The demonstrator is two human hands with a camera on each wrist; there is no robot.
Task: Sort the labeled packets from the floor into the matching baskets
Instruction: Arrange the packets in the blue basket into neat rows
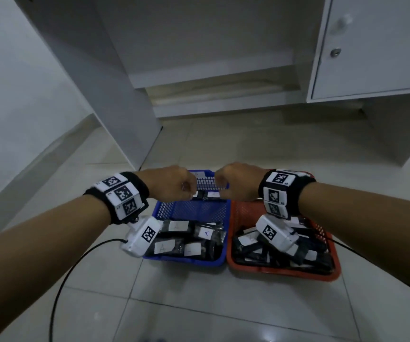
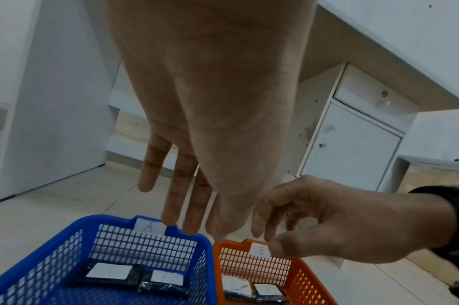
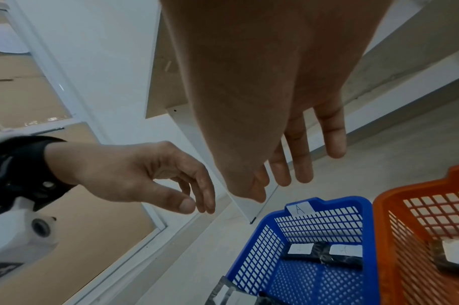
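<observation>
A blue basket (image 1: 191,211) marked A (image 2: 148,227) and an orange basket (image 1: 283,274) marked B (image 2: 260,250) stand side by side on the tiled floor. Black packets with white labels (image 1: 174,228) lie piled in the blue one, and more packets (image 1: 248,240) fill the orange one. My left hand (image 1: 172,185) and right hand (image 1: 238,182) hover close together above the blue basket's far end. Both hold nothing. In the wrist views the left hand (image 2: 181,206) and right hand (image 3: 296,161) hang with relaxed fingers pointing down.
A white cabinet with a knobbed door (image 1: 371,58) stands at the back right, and a white desk panel (image 1: 115,95) at the back left. Black cables (image 1: 58,292) trail from the wrist cameras across the floor tiles in front of the baskets.
</observation>
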